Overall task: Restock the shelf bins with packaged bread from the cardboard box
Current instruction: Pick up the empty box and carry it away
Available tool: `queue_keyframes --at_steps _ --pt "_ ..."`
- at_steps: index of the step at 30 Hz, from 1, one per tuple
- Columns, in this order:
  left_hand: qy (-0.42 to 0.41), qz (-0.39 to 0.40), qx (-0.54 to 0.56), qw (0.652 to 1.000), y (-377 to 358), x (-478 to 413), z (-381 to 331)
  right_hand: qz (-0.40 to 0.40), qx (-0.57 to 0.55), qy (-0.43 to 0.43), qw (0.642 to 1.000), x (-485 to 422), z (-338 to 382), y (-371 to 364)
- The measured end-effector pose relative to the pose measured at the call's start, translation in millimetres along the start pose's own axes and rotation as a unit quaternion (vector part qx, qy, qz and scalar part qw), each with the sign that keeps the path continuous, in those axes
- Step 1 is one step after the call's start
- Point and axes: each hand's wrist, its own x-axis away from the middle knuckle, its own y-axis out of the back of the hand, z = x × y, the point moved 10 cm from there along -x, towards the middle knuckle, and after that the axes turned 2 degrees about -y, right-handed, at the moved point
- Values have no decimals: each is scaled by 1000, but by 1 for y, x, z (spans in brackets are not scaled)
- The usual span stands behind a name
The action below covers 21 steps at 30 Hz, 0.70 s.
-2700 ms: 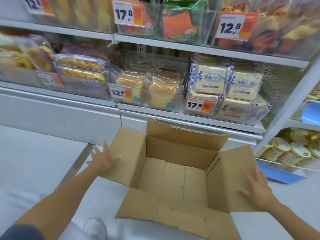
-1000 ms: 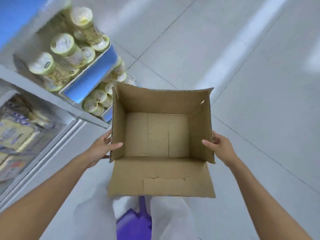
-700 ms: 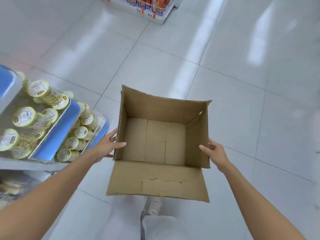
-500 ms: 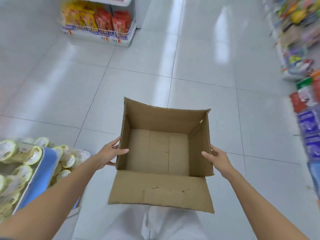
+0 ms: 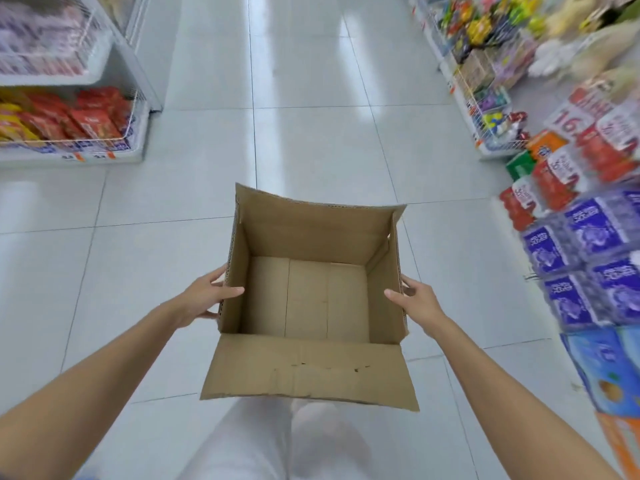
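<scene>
Cardboard box [image 5: 311, 233] upright, mouth up, flap nearward

I have a single view, from the head: it faces forward and steeply down the aisle floor [image 5: 311, 109], the cardboard box [image 5: 308, 370] close beneath the lens, a shelf [image 5: 69, 155] at the left edge.

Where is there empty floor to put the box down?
The widest bare patch is the tiled floor straight ahead of the box, between the red snack bags on the left and the wire shelf on the right. The floor left of the left hand is bare too. Right of the right hand it is crowded: blue packs stack close.
</scene>
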Motion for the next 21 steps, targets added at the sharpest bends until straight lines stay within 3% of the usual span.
queue_keyframes --at_steps 9,21 --pt "-12 20 16 1000 22 -212 -195 0 -19 5 1000 -241 138 88" --pt "3 31 -4 999 50 -477 -487 -61 -95 -14 994 -514 334 188"
